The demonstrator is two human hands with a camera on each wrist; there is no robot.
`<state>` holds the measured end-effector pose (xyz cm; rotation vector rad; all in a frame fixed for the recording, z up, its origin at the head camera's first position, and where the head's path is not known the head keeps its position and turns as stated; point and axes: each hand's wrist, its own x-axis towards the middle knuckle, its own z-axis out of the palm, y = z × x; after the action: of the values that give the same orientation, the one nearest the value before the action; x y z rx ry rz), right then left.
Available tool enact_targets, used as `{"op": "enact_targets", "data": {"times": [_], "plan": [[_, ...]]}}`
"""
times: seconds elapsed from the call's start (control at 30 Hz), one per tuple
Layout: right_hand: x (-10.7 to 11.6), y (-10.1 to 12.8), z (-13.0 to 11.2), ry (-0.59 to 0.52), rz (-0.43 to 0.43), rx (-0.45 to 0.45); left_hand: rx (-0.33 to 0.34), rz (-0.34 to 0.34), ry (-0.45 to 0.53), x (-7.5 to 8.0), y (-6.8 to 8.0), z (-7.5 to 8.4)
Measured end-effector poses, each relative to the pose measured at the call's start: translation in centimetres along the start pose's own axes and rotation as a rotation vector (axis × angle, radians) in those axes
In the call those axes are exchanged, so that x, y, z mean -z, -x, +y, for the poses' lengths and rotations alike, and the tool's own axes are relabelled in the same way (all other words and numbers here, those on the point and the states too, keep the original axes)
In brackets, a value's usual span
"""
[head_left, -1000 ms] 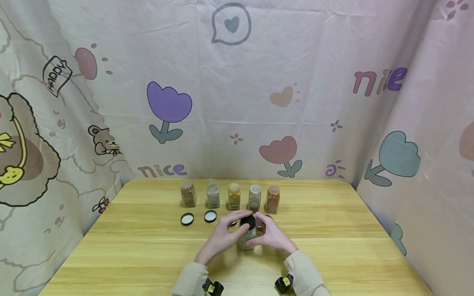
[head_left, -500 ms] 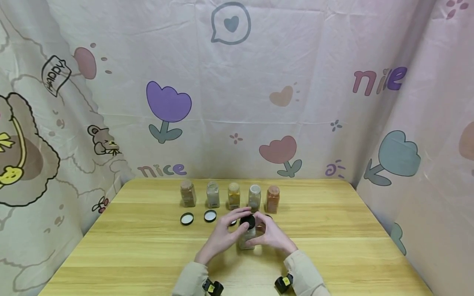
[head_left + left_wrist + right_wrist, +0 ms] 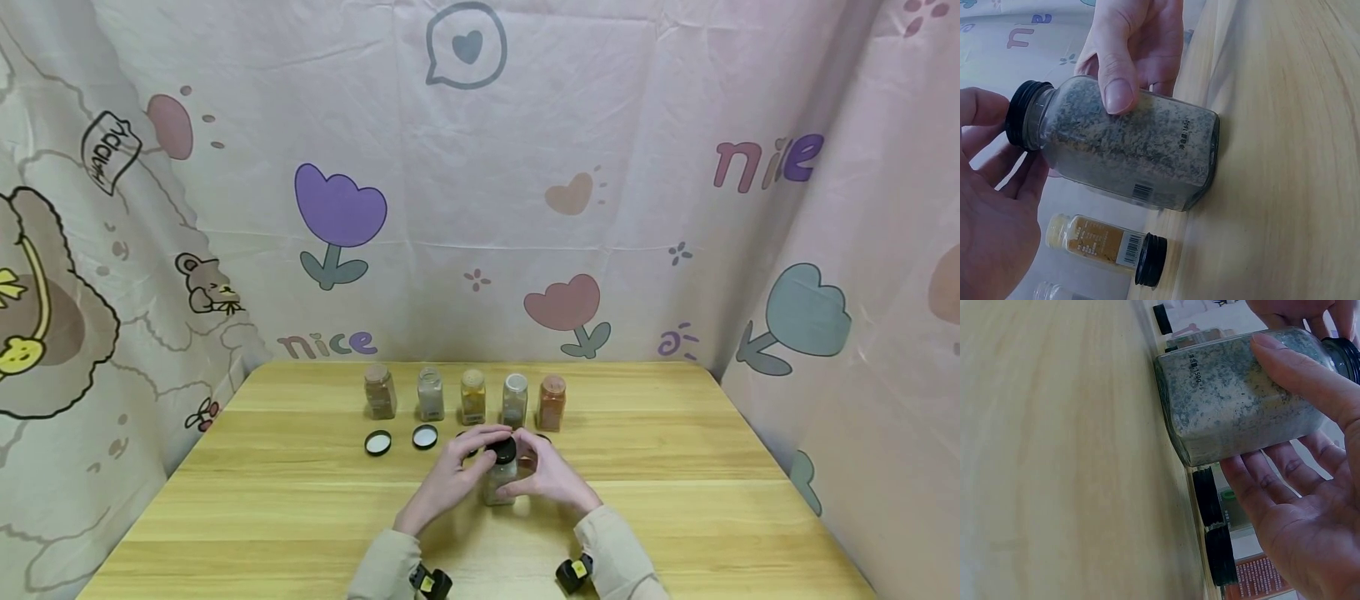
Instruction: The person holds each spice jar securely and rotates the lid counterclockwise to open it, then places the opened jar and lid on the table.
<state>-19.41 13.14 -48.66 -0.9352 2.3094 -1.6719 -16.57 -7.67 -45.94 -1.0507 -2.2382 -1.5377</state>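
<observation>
A square glass spice jar (image 3: 1129, 144) of grey-green flaky seasoning stands on the table in front of the person, its black lid (image 3: 1019, 115) on the mouth. My left hand (image 3: 453, 475) holds that lid between thumb and fingers, as the left wrist view shows from the side. Round the jar's body curls my right hand (image 3: 555, 479); in the right wrist view its thumb lies on one face and the fingers support the opposite one. A strip of glass neck shows below the lid. In the head view both hands cover much of the jar.
Behind the hands, several lidless spice jars stand in a row, among them a yellow one (image 3: 473, 400) and an orange-red one (image 3: 552, 404). Black lids, such as the far-left lid (image 3: 378, 443), lie before them, some partly hidden by the hands. A printed curtain (image 3: 480, 208) surrounds the wooden table (image 3: 262, 500).
The left fingers have shifted slightly at the lid, and more of its side shows. The jar and right hand stay in nearly the same place.
</observation>
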Motion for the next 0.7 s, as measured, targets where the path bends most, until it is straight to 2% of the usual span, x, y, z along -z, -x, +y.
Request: {"op": "enact_targets", "data": {"times": [0.4,0.7], "plan": [[-0.02,0.10,-0.06,-0.021,-0.011,0.007,0.076,0.052,-0.035,-0.30,-0.01,0.21],[0.05,0.13,-0.19,0.007,-0.004,-0.039,0.017,0.010,-0.001,-0.14,0.09,0.28]]}}
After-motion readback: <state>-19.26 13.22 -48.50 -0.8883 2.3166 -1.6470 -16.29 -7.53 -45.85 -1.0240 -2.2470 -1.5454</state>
